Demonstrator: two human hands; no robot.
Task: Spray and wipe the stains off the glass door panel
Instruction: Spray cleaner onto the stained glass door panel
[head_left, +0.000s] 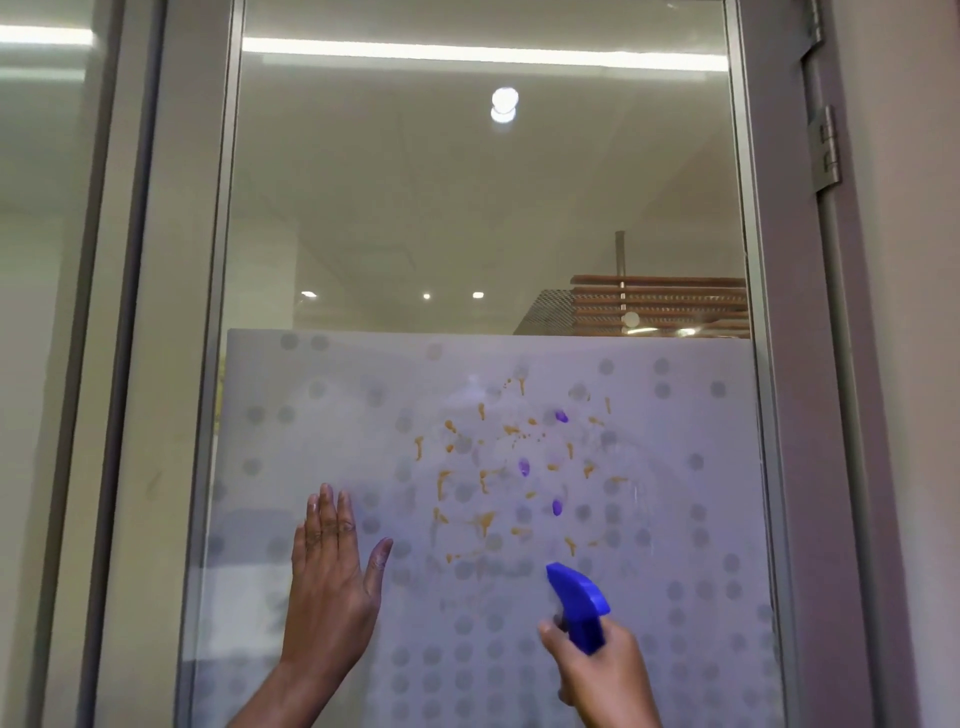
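Your left hand (332, 587) lies flat and released against the frosted lower half of the glass door panel (675, 467), while your right hand (602, 670) grasps the blue spray bottle (579, 603) just below the orange and purple stains (498, 467) mid-panel.

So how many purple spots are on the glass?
3: upper one, middle one, lowest one, all among the orange stains; none looks hidden.
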